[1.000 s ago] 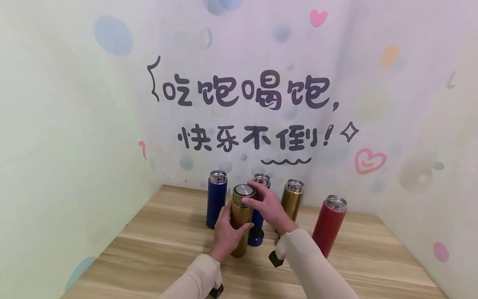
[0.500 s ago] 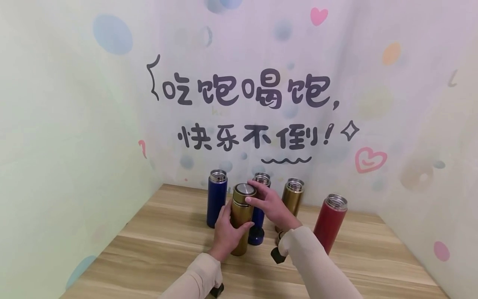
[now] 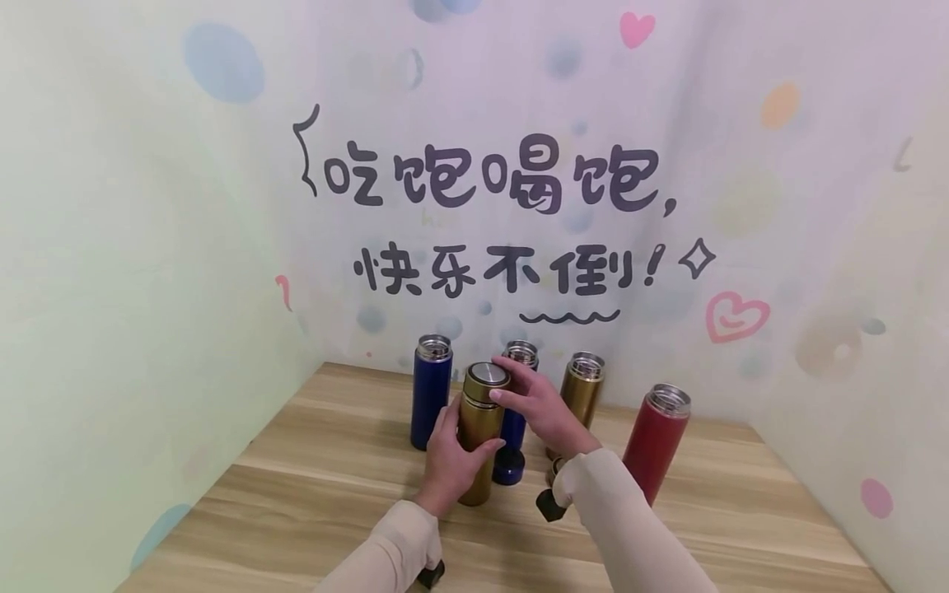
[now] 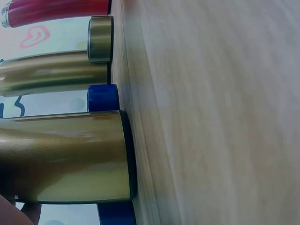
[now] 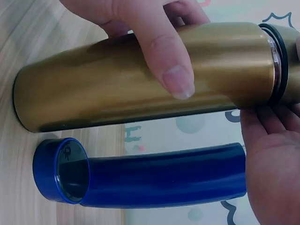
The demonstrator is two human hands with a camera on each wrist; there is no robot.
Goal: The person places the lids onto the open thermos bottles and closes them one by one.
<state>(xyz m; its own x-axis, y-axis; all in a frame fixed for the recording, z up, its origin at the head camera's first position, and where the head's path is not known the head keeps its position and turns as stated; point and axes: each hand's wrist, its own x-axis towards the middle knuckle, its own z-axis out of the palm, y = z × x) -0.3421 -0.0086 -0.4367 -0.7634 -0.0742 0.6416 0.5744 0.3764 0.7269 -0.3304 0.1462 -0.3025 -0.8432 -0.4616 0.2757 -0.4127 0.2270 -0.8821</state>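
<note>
At the back of the wooden table, close to the corner of a pastel backdrop, a gold flask stands upright with its lid on. The left hand wraps round its lower body, thumb across the front, as the right wrist view shows plainly. The right hand sits at the top, fingers curled about the gold lid with its silver disc.

Just behind the gold flask stands a blue flask, partly hidden, its mouth uncovered; a blue cap lies on the table at its foot, hollow side showing in the right wrist view. A second blue flask stands to the left, an open gold flask to the right, and a red flask further right and nearer the camera. A small gold cap rests on the table in the left wrist view.

On the backdrop, large dark characters read "吃饱喝饱," and below them "快乐不倒!", with a wavy underline, a pink heart outline and a small star beside. No brand or label can be read on any flask.
</note>
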